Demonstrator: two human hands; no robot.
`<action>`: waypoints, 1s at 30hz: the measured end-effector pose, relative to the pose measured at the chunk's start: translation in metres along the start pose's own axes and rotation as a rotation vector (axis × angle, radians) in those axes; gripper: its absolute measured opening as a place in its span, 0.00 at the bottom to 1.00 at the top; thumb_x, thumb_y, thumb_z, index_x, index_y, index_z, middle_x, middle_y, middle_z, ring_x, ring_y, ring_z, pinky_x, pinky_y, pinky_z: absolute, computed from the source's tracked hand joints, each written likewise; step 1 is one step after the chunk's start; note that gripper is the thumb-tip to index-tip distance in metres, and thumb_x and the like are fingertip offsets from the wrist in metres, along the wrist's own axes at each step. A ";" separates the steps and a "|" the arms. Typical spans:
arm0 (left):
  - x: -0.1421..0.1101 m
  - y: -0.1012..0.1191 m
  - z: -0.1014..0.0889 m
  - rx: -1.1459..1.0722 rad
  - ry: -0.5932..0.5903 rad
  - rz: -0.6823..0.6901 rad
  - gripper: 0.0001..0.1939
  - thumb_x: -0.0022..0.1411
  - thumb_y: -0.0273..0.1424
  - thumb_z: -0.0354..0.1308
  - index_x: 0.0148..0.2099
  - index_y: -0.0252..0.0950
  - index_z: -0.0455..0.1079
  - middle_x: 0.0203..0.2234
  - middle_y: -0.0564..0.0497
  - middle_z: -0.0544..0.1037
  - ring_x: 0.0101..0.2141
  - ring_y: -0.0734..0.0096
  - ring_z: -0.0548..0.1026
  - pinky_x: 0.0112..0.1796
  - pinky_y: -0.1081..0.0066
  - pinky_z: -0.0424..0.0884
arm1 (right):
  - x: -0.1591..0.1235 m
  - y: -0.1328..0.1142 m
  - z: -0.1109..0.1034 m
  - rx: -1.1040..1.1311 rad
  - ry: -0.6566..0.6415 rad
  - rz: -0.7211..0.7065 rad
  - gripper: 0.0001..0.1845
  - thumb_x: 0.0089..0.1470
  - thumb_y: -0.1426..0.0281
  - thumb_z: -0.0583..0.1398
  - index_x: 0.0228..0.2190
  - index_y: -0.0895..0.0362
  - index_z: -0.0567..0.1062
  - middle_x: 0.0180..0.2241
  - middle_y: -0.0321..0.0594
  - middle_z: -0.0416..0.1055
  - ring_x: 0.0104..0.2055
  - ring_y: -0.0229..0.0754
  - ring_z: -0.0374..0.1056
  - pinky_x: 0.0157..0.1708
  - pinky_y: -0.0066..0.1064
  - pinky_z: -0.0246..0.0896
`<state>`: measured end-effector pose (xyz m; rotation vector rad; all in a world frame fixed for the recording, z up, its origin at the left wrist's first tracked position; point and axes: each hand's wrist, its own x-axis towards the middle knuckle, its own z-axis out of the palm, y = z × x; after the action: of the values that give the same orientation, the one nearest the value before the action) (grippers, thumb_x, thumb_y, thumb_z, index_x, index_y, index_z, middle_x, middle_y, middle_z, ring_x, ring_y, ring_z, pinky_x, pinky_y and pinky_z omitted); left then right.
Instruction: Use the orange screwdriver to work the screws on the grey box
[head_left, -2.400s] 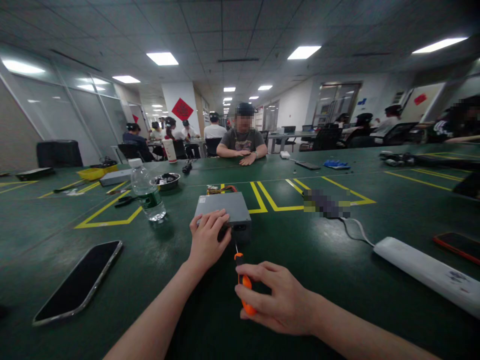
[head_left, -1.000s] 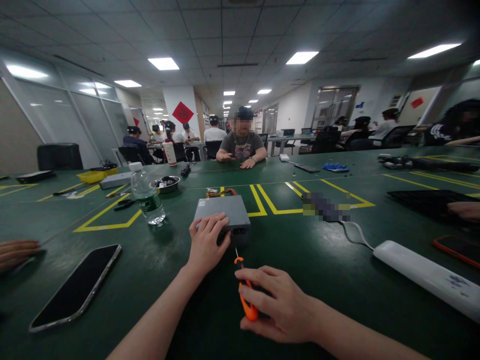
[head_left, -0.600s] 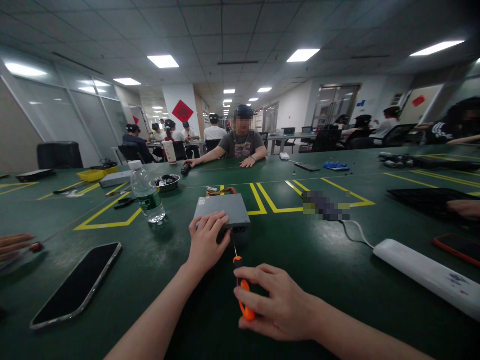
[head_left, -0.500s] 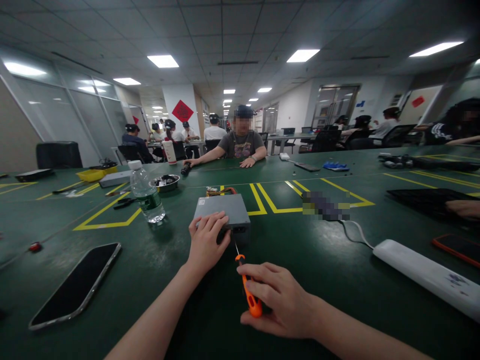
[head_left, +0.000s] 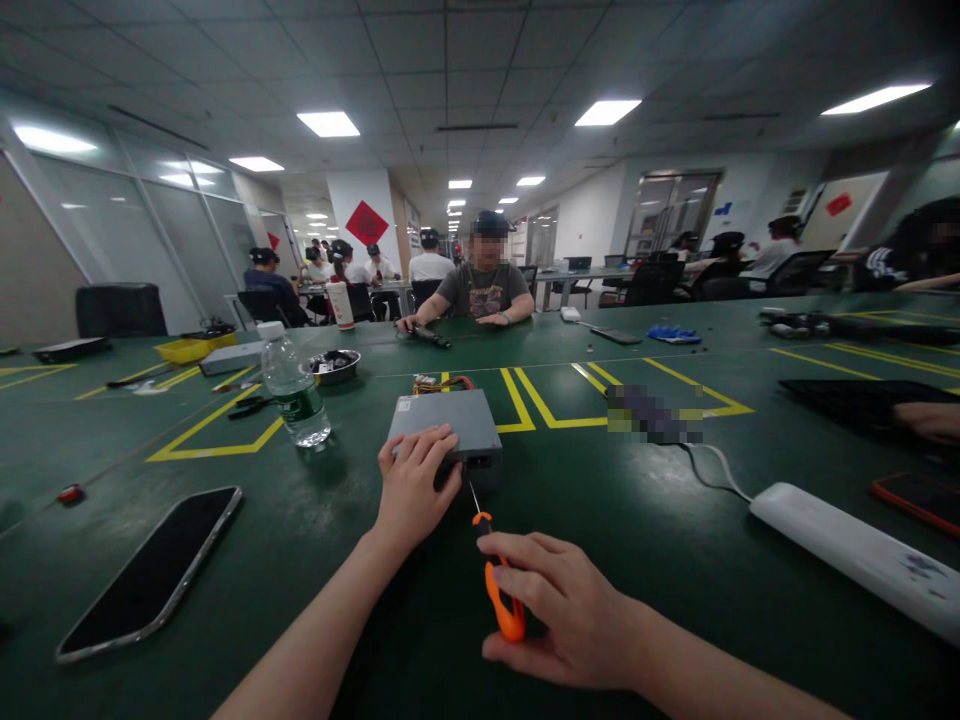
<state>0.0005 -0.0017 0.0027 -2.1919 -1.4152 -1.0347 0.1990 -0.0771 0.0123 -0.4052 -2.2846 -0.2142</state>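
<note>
A grey metal computer power supply (head_left: 461, 410) lies on the green table, its bundle of coloured wires (head_left: 444, 384) coming out at the far side. My left hand (head_left: 420, 475) grips its near left part, fingers over the top and thumb against the near face. My right hand (head_left: 559, 605) is closed around the orange and black handle of a screwdriver (head_left: 510, 620). The thin shaft points up and away at the near face, below the black socket (head_left: 480, 461). Whether the tip touches the power supply, I cannot tell.
Left of the power supply stands a water bottle (head_left: 294, 390), with a metal bowl (head_left: 335, 366) behind it. A phone (head_left: 154, 570) lies near left. On the right are a white power strip (head_left: 855, 550) and its cable. A person (head_left: 486, 285) sits opposite.
The screwdriver's handle has turned in my right hand, and the tip sits slightly lower. My left hand stays put. The person opposite has shifted a dark object to the right.
</note>
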 end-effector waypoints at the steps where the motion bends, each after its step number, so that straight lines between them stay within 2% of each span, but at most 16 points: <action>1: 0.000 0.000 0.000 -0.001 -0.002 0.000 0.13 0.59 0.32 0.53 0.48 0.44 0.66 0.49 0.51 0.73 0.50 0.62 0.67 0.52 0.56 0.50 | 0.000 -0.001 0.000 0.005 -0.020 -0.001 0.17 0.61 0.59 0.50 0.41 0.61 0.64 0.41 0.53 0.71 0.42 0.44 0.70 0.38 0.32 0.66; 5: 0.000 0.001 -0.001 0.002 0.007 0.003 0.12 0.59 0.31 0.53 0.47 0.44 0.66 0.48 0.51 0.73 0.50 0.62 0.68 0.51 0.56 0.50 | 0.002 -0.002 -0.002 -0.029 -0.106 -0.060 0.15 0.60 0.65 0.50 0.45 0.61 0.65 0.42 0.52 0.70 0.43 0.44 0.69 0.37 0.33 0.66; 8: 0.001 0.001 0.000 0.009 0.016 0.006 0.13 0.59 0.32 0.53 0.47 0.44 0.67 0.48 0.52 0.73 0.49 0.62 0.68 0.51 0.56 0.51 | 0.000 0.001 0.000 -0.056 -0.043 -0.081 0.14 0.60 0.63 0.52 0.42 0.60 0.66 0.40 0.52 0.71 0.41 0.43 0.70 0.35 0.32 0.66; 11: 0.000 0.000 0.000 0.010 0.018 0.004 0.13 0.59 0.32 0.53 0.47 0.44 0.67 0.48 0.52 0.73 0.49 0.62 0.68 0.51 0.56 0.51 | -0.002 0.002 0.002 -0.028 0.031 -0.030 0.13 0.60 0.62 0.52 0.39 0.60 0.64 0.40 0.53 0.72 0.41 0.43 0.70 0.35 0.31 0.66; 13: 0.000 0.000 0.000 0.008 0.012 0.001 0.13 0.59 0.32 0.53 0.47 0.44 0.66 0.48 0.52 0.73 0.50 0.62 0.68 0.51 0.56 0.51 | -0.003 0.002 0.002 -0.016 0.008 -0.010 0.14 0.61 0.61 0.50 0.40 0.60 0.63 0.41 0.54 0.71 0.41 0.43 0.70 0.35 0.32 0.66; 17: 0.000 0.001 0.000 0.008 0.012 0.005 0.12 0.59 0.32 0.53 0.47 0.44 0.66 0.48 0.52 0.73 0.49 0.62 0.68 0.51 0.56 0.51 | 0.000 -0.001 0.000 -0.051 -0.120 -0.062 0.15 0.61 0.64 0.49 0.45 0.59 0.64 0.42 0.54 0.70 0.44 0.45 0.69 0.35 0.34 0.67; 21: 0.000 0.001 0.000 0.007 0.019 0.008 0.13 0.59 0.32 0.53 0.47 0.45 0.67 0.48 0.51 0.74 0.49 0.61 0.68 0.51 0.56 0.51 | 0.000 0.001 0.000 -0.047 -0.069 -0.054 0.13 0.60 0.66 0.50 0.42 0.61 0.65 0.40 0.53 0.71 0.41 0.44 0.70 0.34 0.32 0.66; 24: 0.000 0.000 0.000 0.006 0.014 0.007 0.13 0.59 0.32 0.52 0.47 0.45 0.66 0.48 0.51 0.73 0.49 0.62 0.68 0.51 0.56 0.51 | -0.001 0.001 0.000 -0.028 -0.027 -0.016 0.15 0.61 0.62 0.51 0.42 0.61 0.64 0.40 0.52 0.71 0.39 0.42 0.70 0.35 0.32 0.66; 27: 0.000 0.000 0.001 0.008 0.014 0.008 0.12 0.59 0.32 0.52 0.47 0.45 0.66 0.48 0.52 0.73 0.50 0.62 0.68 0.51 0.56 0.51 | 0.000 -0.001 -0.002 -0.009 -0.078 0.000 0.19 0.62 0.59 0.48 0.44 0.61 0.64 0.42 0.53 0.71 0.42 0.43 0.70 0.37 0.32 0.66; 30: 0.000 0.001 0.000 0.007 0.013 0.005 0.12 0.60 0.32 0.52 0.47 0.45 0.66 0.49 0.52 0.73 0.50 0.62 0.67 0.51 0.56 0.51 | 0.004 -0.003 -0.003 -0.033 -0.119 -0.058 0.16 0.62 0.63 0.47 0.45 0.61 0.65 0.42 0.53 0.71 0.44 0.44 0.69 0.36 0.33 0.67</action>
<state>0.0011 -0.0018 0.0023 -2.1794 -1.4048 -1.0390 0.1974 -0.0795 0.0169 -0.3782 -2.4143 -0.2637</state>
